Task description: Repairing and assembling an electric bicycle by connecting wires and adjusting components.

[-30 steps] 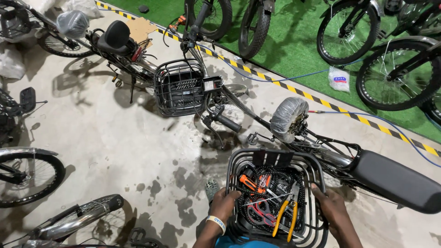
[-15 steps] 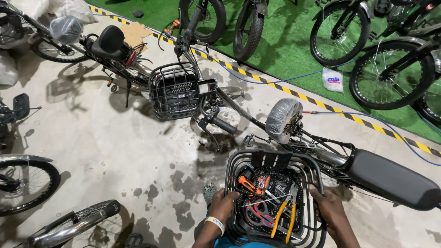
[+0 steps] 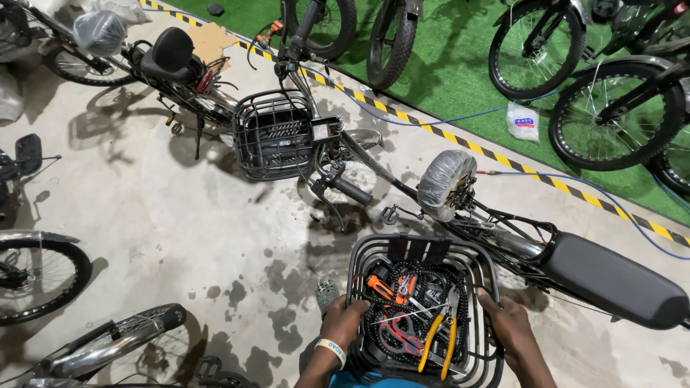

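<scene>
My left hand (image 3: 345, 321), with a white wristband, grips the left rim of a black wire basket (image 3: 422, 248). My right hand (image 3: 509, 322) grips its right rim. The basket is held in front of me, low in the head view. Inside lie several hand tools: yellow-handled pliers (image 3: 440, 339), an orange-handled tool (image 3: 379, 287) and red-handled cutters (image 3: 394, 338). Just beyond the basket lies a bicycle with a plastic-wrapped saddle (image 3: 445, 184) and a long black rear seat (image 3: 611, 279).
A second bicycle with a black front basket (image 3: 274, 134) stands ahead on the stained concrete floor (image 3: 180, 230). More bicycle wheels sit at left (image 3: 36, 273) and on green turf (image 3: 460, 43) behind a yellow-black striped tape line (image 3: 445, 136). A blue cable (image 3: 611, 197) runs across.
The view has shifted a little forward and left. Both hands keep their hold on the basket rim, with the basket now slightly lower in view.
</scene>
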